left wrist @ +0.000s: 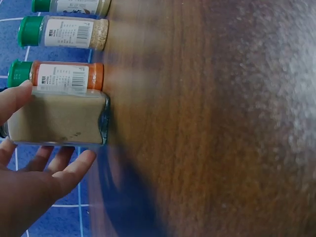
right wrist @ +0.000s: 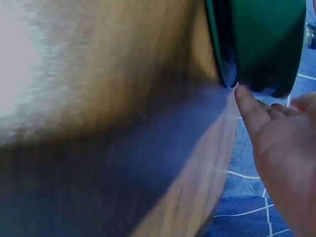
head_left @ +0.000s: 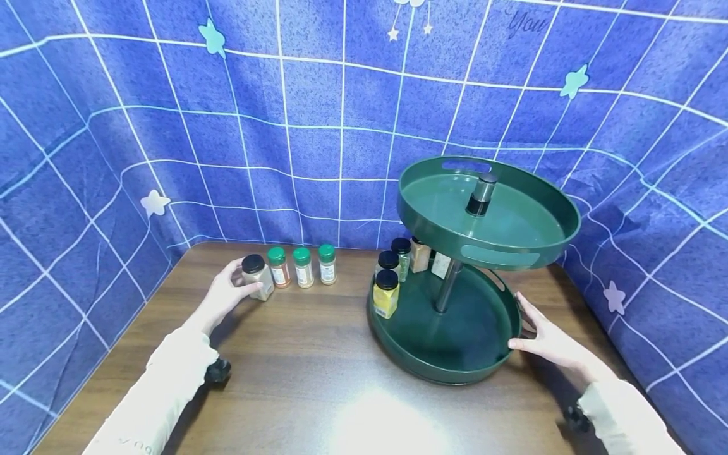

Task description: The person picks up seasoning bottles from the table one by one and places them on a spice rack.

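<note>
My left hand (head_left: 223, 293) holds a square glass spice jar (head_left: 264, 284) with a black cap at the left of the table. In the left wrist view, tan powder fills the jar (left wrist: 59, 118), with the thumb on one side and the fingers on the other. Beside it stands a green-capped bottle (head_left: 281, 274) of orange-red spice. On the right, my right hand (head_left: 543, 338) rests its extended fingers and thumb against the outer wall of the dark green lower tray (head_left: 455, 371) of a two-tier turntable. The right wrist view shows a fingertip at the tray's edge.
Two more green-capped bottles (head_left: 303, 273) continue the row. Several black-capped jars, among them a yellow one (head_left: 386, 299), stand on the lower tray's left and back. The upper tray (head_left: 489, 237) overhangs them. A blue patterned cloth (head_left: 318, 151) hangs behind the wooden table (head_left: 301, 360).
</note>
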Motion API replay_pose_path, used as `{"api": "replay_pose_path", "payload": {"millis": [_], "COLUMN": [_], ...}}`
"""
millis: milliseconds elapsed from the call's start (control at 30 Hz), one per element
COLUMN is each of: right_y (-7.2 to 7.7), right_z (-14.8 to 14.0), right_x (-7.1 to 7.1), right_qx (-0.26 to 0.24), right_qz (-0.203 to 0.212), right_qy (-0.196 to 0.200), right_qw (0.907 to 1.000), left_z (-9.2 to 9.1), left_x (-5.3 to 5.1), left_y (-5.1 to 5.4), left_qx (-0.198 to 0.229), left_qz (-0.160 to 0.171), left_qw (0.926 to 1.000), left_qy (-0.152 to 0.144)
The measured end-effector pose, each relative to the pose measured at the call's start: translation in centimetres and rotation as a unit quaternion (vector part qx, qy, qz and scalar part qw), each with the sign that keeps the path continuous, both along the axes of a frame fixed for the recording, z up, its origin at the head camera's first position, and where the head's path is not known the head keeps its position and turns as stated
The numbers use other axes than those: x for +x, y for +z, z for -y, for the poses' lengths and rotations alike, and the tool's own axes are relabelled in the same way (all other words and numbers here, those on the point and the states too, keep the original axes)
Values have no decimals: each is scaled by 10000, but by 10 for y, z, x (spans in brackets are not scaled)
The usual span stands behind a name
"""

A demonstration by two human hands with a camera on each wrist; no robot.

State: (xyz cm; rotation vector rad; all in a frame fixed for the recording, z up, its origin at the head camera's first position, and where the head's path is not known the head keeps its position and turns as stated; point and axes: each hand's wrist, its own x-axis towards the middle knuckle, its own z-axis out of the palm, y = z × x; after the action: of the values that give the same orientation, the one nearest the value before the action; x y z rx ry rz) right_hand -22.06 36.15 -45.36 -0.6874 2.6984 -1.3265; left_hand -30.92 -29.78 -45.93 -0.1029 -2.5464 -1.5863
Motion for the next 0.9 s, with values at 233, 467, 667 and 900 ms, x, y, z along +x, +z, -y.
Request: {"api": "replay_pose_path", "payload": {"millis": [233,467,667,900], "right_y": [3,1,0,1], "right_z": [2,1,1,1], "right_x": [-7,-10,-8,-6], "right_qx": [331,570,458,402], "right_qz": [-292,-231,-209,-150], "right_qy": [-55,-183,-145,-133], "right_qw": [9990,9979,9986,9990], "left_z": [0,1,0,-2], "left_x": [-2,-3,-3,-3], "left_y": [-3,-4,-3,0], "left_qx": [26,138,169,80], "left_qz": [-82,-121,-184,-223], "left_qw": [10000,9998,9997,9995], "left_qy": [27,14,48,193]}}
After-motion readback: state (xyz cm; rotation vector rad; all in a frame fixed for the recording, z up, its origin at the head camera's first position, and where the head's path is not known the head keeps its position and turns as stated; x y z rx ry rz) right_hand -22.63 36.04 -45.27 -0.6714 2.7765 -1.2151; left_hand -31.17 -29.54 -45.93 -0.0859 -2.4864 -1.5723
